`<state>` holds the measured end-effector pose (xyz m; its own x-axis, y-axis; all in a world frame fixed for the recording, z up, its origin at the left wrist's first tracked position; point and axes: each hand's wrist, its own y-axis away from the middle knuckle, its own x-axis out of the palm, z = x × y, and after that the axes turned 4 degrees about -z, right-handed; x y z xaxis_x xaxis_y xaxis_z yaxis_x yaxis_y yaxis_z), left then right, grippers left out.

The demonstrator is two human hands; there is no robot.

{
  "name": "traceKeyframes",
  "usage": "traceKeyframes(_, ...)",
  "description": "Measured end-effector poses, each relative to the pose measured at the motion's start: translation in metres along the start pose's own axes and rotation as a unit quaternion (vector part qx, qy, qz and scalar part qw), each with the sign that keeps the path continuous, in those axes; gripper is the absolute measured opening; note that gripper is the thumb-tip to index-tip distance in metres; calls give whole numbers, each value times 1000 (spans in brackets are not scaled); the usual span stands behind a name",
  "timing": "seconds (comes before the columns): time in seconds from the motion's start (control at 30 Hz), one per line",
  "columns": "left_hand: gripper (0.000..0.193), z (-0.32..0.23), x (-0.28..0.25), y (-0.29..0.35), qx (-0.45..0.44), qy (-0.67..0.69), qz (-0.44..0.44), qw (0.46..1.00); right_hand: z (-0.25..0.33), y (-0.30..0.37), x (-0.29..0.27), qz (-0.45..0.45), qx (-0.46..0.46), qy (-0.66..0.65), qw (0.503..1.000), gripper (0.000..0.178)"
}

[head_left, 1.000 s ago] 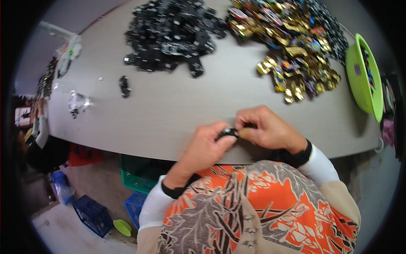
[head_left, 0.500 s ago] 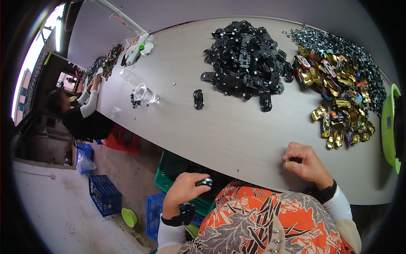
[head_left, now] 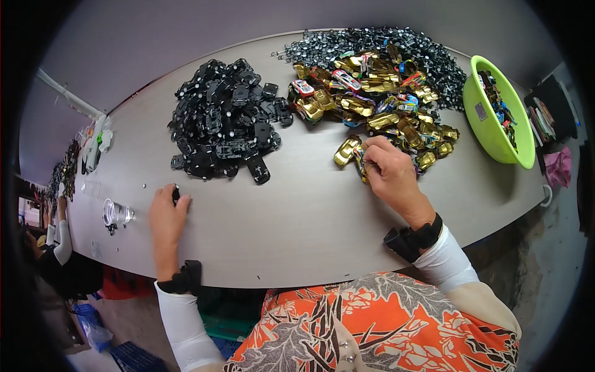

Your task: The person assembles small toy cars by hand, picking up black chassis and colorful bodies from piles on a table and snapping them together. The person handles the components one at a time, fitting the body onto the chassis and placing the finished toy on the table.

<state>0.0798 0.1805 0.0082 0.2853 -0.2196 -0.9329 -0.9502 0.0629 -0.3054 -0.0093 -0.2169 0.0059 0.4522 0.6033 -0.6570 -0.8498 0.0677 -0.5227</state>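
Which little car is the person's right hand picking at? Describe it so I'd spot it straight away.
Find the lime green bowl at the table's right end, then the heap of gold toy cars beside it. At the heap's near edge, the right hand touches a multicoloured car, next to a plain gold car.

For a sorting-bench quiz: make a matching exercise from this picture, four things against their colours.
Things:
1. bowl
2. pile of small flat parts
3. toy car bodies by the right hand
4. sleeves

Colours:
A. white
B. mostly gold
C. lime green
D. black

Pairs: 1-C, 2-D, 3-B, 4-A
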Motion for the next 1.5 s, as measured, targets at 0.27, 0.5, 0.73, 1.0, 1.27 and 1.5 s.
traceKeyframes(0.27,29,-51,-11,40,95,166,73,979,1,1,3,95,8,79,992,16)
traceKeyframes(0.5,33,-107,-6,65,149,314,137,928,16,-18,16,183,-114,123,969,16)
traceKeyframes(0.73,39,-125,4,71,58,449,207,867,14,-20,29,193,-88,122,970,12)
traceKeyframes(1.0,41,-146,7,72,-62,567,284,770,36,-8,37,28,-99,-26,994,14)
traceKeyframes(1.27,20,-154,23,56,-105,662,224,707,49,0,35,107,-7,-265,958,9)
traceKeyframes(1.5,27,-161,20,47,49,565,196,800,38,-9,24,320,333,-495,736,14)
